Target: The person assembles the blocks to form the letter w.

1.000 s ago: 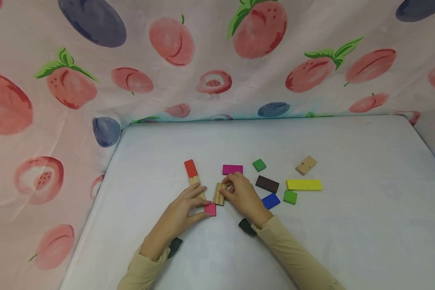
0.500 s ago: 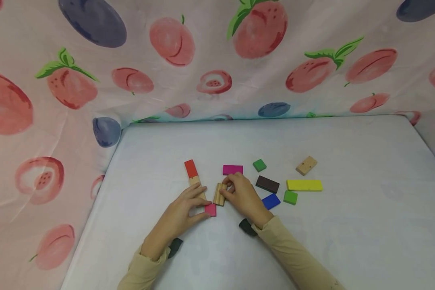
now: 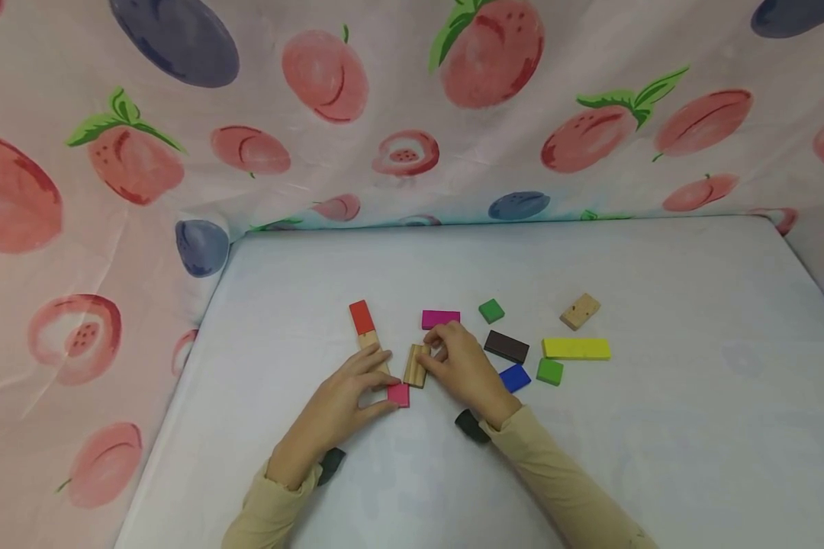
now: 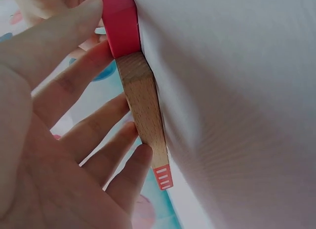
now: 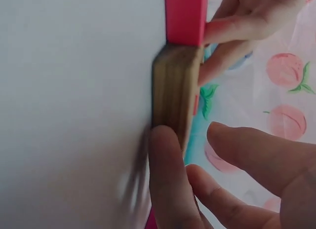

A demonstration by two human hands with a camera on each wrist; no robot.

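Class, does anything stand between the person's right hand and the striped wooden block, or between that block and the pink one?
Nothing visible does. The right hand touches the striped wooden block, and no object shows between that block's end and the pink block. Fingers of the left hand lie close by, at the side.

In the head view, the left hand (image 3: 343,402) hides part of the long pale wooden block (image 3: 367,341); the right hand (image 3: 470,374) masks the two-o'clock side of the striped tan wooden block (image 3: 414,367) and the eight-o'clock corner of the blue rectangular block (image 3: 516,378). The left beige fabric sleeve (image 3: 269,509) runs off toward seven o'clock, the right beige fabric sleeve (image 3: 570,484) toward five. Two black objects (image 3: 332,463) (image 3: 471,426) show partly (too covered to identify). The glossy pink rectangular block (image 4: 122,29) is cut off near eleven o'clock in the left wrist view, near twelve in the right.
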